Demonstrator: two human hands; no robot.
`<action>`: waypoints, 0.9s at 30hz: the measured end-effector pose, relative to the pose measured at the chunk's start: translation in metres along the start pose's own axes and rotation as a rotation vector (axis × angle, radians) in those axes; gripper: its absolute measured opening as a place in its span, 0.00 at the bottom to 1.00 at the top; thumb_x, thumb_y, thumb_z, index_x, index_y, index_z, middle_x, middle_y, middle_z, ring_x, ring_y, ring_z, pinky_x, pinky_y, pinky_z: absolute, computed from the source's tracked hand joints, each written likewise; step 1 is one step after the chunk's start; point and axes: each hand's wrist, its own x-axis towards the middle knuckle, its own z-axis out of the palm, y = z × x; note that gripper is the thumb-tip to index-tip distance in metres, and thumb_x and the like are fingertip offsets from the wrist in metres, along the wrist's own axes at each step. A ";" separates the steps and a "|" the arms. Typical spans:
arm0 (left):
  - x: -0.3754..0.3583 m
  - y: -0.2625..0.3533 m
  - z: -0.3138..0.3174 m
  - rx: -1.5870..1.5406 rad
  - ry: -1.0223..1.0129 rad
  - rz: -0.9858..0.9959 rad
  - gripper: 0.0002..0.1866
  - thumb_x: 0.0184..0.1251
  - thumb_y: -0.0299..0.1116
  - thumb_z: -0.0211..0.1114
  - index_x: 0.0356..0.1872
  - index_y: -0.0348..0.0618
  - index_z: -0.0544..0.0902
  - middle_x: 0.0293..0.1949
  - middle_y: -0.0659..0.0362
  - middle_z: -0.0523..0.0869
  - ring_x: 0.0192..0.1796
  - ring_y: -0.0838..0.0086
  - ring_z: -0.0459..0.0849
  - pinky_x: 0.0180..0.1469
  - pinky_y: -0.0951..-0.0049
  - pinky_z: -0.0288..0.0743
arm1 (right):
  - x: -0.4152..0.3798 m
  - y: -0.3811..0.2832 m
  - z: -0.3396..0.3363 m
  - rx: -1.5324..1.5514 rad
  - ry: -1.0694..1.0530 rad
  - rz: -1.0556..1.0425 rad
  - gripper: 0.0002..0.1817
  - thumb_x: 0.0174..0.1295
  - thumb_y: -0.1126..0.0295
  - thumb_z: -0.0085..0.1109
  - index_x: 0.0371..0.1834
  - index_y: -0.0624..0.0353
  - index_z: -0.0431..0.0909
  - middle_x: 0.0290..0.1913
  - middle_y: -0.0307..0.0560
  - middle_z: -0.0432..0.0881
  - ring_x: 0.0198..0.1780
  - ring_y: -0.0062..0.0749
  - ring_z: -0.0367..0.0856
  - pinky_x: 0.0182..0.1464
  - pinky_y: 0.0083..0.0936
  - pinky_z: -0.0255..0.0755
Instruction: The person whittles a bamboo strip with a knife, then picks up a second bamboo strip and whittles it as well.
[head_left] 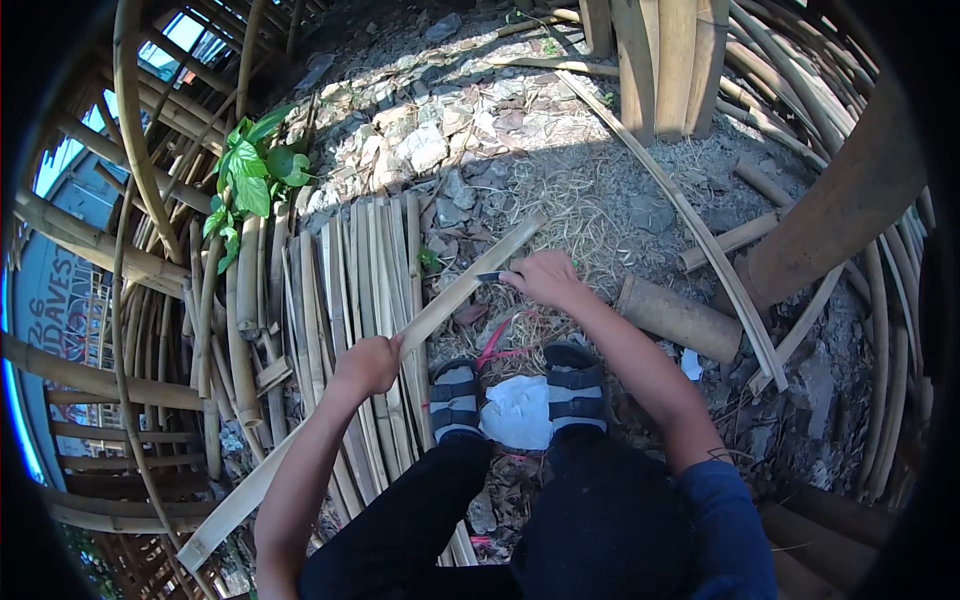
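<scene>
A long split bamboo strip (pixel 462 288) runs diagonally across my lap side, from the lower left up to the dry fibres in the middle. My left hand (pixel 368 368) is closed around it near its middle. In my right hand (pixel 545 278) is a small knife; its dark blade (pixel 488 277) lies across the strip nearer the far end. The knife's handle is hidden inside my fingers. Under the strip, to the left, rests a bundle of split bamboo slats (pixel 365 265).
My sandalled feet (pixel 575 390) flank a crumpled white sheet (pixel 517 412) and pink twine (pixel 490 345). A cut bamboo tube (pixel 680 318) and a long thin strip (pixel 690 215) lie right. Thick bamboo posts (pixel 672 70) stand beyond; a bamboo lattice (pixel 120 400) rises left.
</scene>
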 end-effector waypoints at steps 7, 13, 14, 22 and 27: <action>-0.009 0.012 -0.018 -0.152 -0.122 -0.099 0.34 0.82 0.52 0.38 0.43 0.28 0.84 0.42 0.33 0.85 0.51 0.39 0.83 0.59 0.48 0.75 | 0.013 0.015 0.035 -0.049 0.160 0.010 0.23 0.69 0.46 0.53 0.31 0.51 0.87 0.28 0.50 0.87 0.32 0.47 0.87 0.35 0.43 0.79; -0.013 0.014 -0.020 -0.173 -0.123 -0.116 0.35 0.82 0.52 0.38 0.44 0.27 0.84 0.45 0.32 0.85 0.53 0.39 0.83 0.59 0.49 0.74 | 0.014 0.016 0.027 -0.089 0.153 -0.075 0.23 0.69 0.46 0.53 0.29 0.50 0.87 0.26 0.50 0.86 0.31 0.46 0.87 0.33 0.43 0.80; -0.014 0.014 -0.019 -0.193 -0.133 -0.118 0.35 0.82 0.52 0.38 0.45 0.27 0.84 0.45 0.32 0.85 0.53 0.39 0.82 0.59 0.49 0.74 | 0.016 0.019 0.030 -0.135 0.135 -0.032 0.22 0.69 0.46 0.53 0.29 0.50 0.87 0.26 0.50 0.86 0.31 0.46 0.87 0.33 0.42 0.80; -0.011 0.010 -0.011 -0.219 -0.140 -0.099 0.34 0.82 0.51 0.38 0.43 0.26 0.83 0.44 0.31 0.84 0.53 0.38 0.82 0.60 0.48 0.73 | 0.023 0.037 0.029 -0.198 0.059 -0.010 0.22 0.70 0.47 0.52 0.31 0.50 0.86 0.27 0.49 0.86 0.31 0.45 0.87 0.34 0.42 0.79; -0.014 0.011 -0.012 -0.232 -0.121 -0.115 0.34 0.82 0.51 0.38 0.41 0.27 0.84 0.42 0.31 0.85 0.51 0.37 0.82 0.59 0.47 0.74 | 0.019 0.037 0.032 -0.157 0.115 -0.097 0.21 0.70 0.48 0.53 0.31 0.51 0.85 0.25 0.47 0.85 0.30 0.45 0.86 0.33 0.42 0.79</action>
